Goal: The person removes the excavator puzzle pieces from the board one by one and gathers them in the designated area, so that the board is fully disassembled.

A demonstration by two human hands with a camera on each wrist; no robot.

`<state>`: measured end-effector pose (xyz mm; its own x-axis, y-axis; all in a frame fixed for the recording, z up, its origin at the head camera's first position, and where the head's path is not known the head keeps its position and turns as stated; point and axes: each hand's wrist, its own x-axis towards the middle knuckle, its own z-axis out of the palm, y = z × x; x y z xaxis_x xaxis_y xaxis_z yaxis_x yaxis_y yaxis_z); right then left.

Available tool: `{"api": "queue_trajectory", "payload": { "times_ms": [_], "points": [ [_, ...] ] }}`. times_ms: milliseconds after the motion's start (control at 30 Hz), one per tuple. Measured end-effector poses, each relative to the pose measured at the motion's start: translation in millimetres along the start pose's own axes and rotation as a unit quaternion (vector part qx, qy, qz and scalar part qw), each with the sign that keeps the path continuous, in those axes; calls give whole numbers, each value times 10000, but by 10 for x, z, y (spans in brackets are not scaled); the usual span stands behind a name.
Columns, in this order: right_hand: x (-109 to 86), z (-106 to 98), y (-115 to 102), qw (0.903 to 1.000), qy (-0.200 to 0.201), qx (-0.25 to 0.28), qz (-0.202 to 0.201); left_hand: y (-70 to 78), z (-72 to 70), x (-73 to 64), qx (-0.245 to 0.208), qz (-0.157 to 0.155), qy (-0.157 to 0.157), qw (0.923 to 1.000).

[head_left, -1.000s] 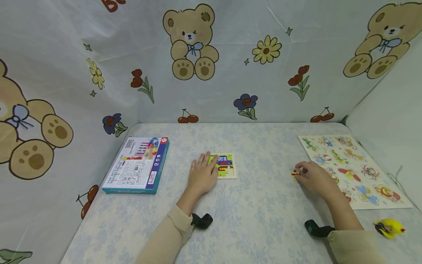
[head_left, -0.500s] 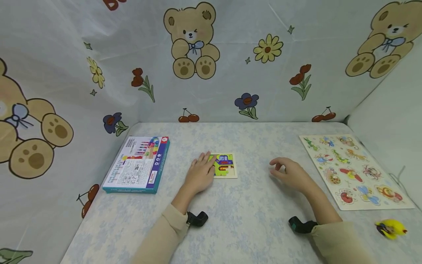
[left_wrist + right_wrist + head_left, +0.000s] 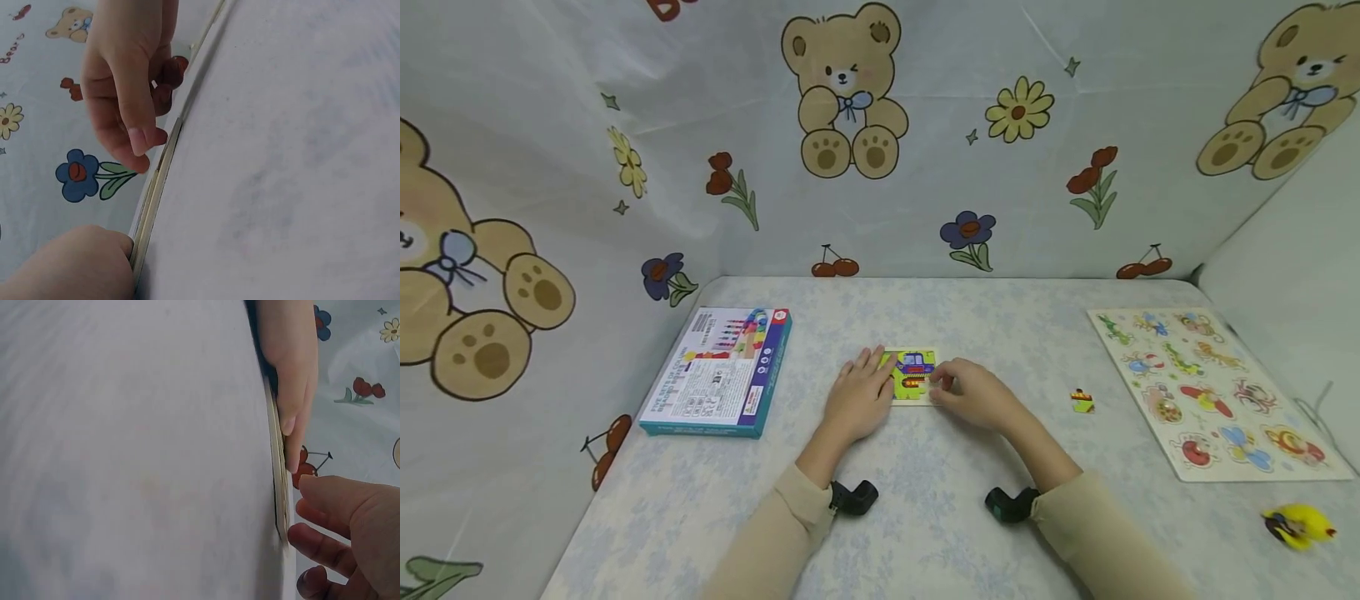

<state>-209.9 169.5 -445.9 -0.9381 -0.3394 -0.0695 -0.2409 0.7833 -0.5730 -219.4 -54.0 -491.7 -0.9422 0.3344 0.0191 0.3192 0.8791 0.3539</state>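
My left hand (image 3: 859, 396) lies flat over the left part of a small square jigsaw puzzle (image 3: 912, 402) with a purple vehicle picture. Its fingers are mostly straight. At the puzzle's right edge is my right hand (image 3: 973, 396), thumb and fingers loosely bent. In the right wrist view that hand (image 3: 350, 531) stands beside the board edge (image 3: 279, 469), with no piece visible between its fingers. Whether its fingertips touch the board I cannot tell. A loose puzzle piece (image 3: 1082, 402), red, yellow and green, lies on the table farther right.
A flat box (image 3: 718, 375) with a teal edge lies at the left. To the right lies a large board (image 3: 1150, 450) with insect pictures. A yellow toy (image 3: 1298, 525) sits near the right front. Bear-printed cloth (image 3: 925, 208) hangs behind the table.
My right hand has let go of the loose piece and moved left across the table to the puzzle's right edge. The left hand stays on the puzzle.
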Motion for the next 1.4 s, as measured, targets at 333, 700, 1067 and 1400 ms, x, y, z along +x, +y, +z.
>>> {"api": "queue_trajectory", "payload": {
  "times_ms": [333, 700, 1067, 1400],
  "points": [
    [103, 144, -108, 9998, 113, -148, 44, 15, -1, 20, -79, 18, 157, 9998],
    [131, 139, -71, 9998, 20, 199, -21, 55, -66, 6, -87, 25, 78, 9999],
    [141, 108, -86, 9937, 142, 1039, 388, 38, -60, 17, -29, 13, -3, 10000],
    [166, 167, -53, 9887, 104, 1490, -132, 12, -27, -9, 56, 65, 35, 10000]
  ]
}}
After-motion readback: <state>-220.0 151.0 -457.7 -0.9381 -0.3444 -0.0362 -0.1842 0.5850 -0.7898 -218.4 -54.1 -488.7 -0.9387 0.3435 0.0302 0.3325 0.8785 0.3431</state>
